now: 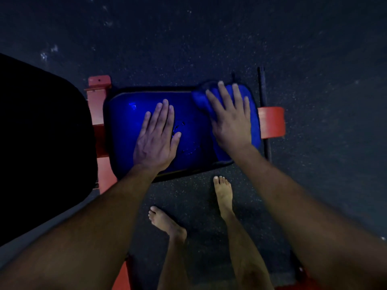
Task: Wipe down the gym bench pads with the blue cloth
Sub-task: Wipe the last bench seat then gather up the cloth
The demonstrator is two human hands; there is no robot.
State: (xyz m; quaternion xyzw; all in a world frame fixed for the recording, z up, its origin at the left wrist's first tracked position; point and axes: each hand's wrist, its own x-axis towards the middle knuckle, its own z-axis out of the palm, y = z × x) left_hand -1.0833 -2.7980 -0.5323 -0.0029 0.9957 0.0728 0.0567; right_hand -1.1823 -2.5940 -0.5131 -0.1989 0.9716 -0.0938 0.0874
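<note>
The blue seat pad (129,130) lies flat at the centre of the view, its glossy surface showing small wet marks near the middle; a black edge band runs round its rim. The left hand (157,141) rests palm-down on the pad, fingers straight and together, grasping nothing. The right hand (230,120) presses flat on the blue cloth (201,99), fingers spread and extended, not curled round it; the cloth lies bunched on the right end of the pad, partly under the palm, and its far edge reaches the pad's upper right corner. A larger black pad (41,143) occupies the left of the view, just beside the seat pad, with the red frame (98,101) visible between them; a red end piece (272,122) projects from the right end, crossed by a thin black bar (264,105). The floor (209,38) is dark speckled matting; lighting is dim. Two bare feet (223,193) stand on the floor just in front of the pad.
</note>
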